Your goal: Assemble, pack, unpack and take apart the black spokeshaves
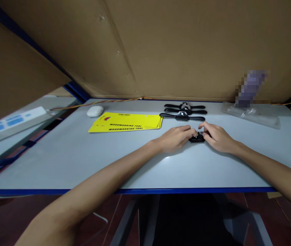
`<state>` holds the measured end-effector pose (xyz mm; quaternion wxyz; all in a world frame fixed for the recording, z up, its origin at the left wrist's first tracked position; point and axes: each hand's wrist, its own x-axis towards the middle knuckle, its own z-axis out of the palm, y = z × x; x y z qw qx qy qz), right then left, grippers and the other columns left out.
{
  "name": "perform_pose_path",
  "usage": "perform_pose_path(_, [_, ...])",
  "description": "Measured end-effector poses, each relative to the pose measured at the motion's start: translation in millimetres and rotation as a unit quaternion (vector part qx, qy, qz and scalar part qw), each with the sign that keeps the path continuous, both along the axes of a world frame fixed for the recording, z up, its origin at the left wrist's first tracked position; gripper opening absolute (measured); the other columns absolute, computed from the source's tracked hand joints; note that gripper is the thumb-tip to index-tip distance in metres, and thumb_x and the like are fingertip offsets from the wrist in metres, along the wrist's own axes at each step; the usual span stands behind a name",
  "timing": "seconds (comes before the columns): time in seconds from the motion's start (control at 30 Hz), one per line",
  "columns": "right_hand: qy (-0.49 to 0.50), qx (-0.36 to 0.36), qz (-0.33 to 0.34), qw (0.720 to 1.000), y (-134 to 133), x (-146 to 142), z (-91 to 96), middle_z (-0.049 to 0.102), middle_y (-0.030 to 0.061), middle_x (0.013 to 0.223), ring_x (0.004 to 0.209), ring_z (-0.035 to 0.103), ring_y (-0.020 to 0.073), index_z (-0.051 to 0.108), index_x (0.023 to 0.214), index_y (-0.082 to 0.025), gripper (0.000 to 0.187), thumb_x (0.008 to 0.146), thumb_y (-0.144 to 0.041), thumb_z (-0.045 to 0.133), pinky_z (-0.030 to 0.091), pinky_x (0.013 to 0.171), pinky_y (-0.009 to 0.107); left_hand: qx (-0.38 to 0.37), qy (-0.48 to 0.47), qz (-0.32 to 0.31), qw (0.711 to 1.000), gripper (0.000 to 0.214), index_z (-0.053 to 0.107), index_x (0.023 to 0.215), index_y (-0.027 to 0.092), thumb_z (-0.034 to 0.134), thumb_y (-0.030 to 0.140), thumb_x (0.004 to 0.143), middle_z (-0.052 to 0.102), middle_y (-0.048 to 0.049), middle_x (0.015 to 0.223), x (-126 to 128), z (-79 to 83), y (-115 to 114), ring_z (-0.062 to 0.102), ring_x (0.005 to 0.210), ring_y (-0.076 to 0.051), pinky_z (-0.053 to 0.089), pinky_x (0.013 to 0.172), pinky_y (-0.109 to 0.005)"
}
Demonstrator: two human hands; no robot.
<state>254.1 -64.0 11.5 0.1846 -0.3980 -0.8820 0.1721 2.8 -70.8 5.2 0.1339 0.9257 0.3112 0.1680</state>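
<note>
A black spokeshave lies on the table between my two hands, its handles mostly hidden under them. My left hand is closed on its left side, with the fingertips over the middle of the body. From the right, my right hand grips it with thumb and curled fingers near the body. Beyond my hands, several more black spokeshaves with silver plates lie in a row, handles pointing left and right.
Yellow printed cards lie left of the spokeshaves, with a white rounded case beside them. At the back right are a clear plastic bag and a blurred-out purplish object. A power strip sits far left. Cardboard walls the back.
</note>
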Motion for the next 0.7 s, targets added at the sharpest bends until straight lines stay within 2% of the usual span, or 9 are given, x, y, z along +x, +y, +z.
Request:
perform_pose_path(0.17, [-0.002,0.000,0.000,1.000,0.2,-0.1,-0.3,0.069,0.0085,0.094,0.085,0.060,0.0247,0.054,0.118,-0.021,0.025,0.099,-0.024,0.039,0.043,0.080,0.039,0.034,0.044,-0.006,0.998,0.040,0.064,0.132,0.026,0.036,0.016,0.105,0.063,-0.0062,0.102,-0.8,-0.1,0.3,0.061,0.083,-0.019,0.050,0.075,-0.031])
perform_pose_path(0.3, [-0.008,0.000,-0.003,1.000,-0.5,-1.1,1.0,0.068,0.0076,0.092,0.082,0.060,0.0245,0.055,0.118,-0.020,0.026,0.100,-0.024,0.038,0.042,0.078,0.038,0.025,0.026,-0.005,0.999,0.038,0.058,0.137,0.022,0.036,0.019,0.107,0.066,-0.0082,0.108,-0.2,0.6,-0.8,0.065,0.094,-0.022,0.053,0.083,-0.033])
perform_pose_path(0.4, [-0.006,0.001,-0.001,1.000,-0.6,-1.4,1.3,0.067,0.0056,0.087,0.082,0.059,0.0241,0.055,0.118,-0.021,0.025,0.099,-0.023,0.038,0.042,0.078,0.038,-0.014,-0.004,0.001,1.000,0.031,0.055,0.132,0.021,0.034,0.022,0.109,0.069,-0.0095,0.118,0.9,1.3,-1.1,0.066,0.103,-0.023,0.054,0.088,-0.037])
perform_pose_path(0.5, [-0.006,0.004,-0.001,1.000,-0.4,-1.1,1.1,0.067,0.0053,0.086,0.082,0.060,0.0243,0.056,0.118,-0.022,0.025,0.100,-0.023,0.039,0.041,0.078,0.037,-0.038,-0.016,0.015,0.999,0.025,0.053,0.125,0.021,0.035,0.026,0.109,0.070,-0.0096,0.117,1.4,1.9,-0.8,0.066,0.099,-0.022,0.054,0.087,-0.038])
perform_pose_path(0.6, [-0.011,0.005,-0.001,1.000,-0.4,-0.9,1.3,0.067,0.0055,0.087,0.081,0.060,0.0244,0.056,0.119,-0.022,0.026,0.100,-0.023,0.038,0.041,0.077,0.038,-0.033,-0.014,0.015,0.999,0.022,0.055,0.117,0.020,0.035,0.027,0.110,0.069,-0.0088,0.109,0.8,1.9,-0.3,0.065,0.093,-0.021,0.053,0.082,-0.035])
perform_pose_path(0.7, [-0.014,0.006,0.000,1.000,-0.6,-0.9,1.6,0.068,0.0060,0.088,0.082,0.060,0.0245,0.055,0.118,-0.021,0.026,0.099,-0.023,0.039,0.042,0.078,0.038,-0.007,0.004,-0.006,1.000,0.028,0.059,0.118,0.021,0.033,0.025,0.110,0.067,-0.0083,0.109,-0.3,1.3,0.0,0.065,0.092,-0.021,0.053,0.082,-0.034])
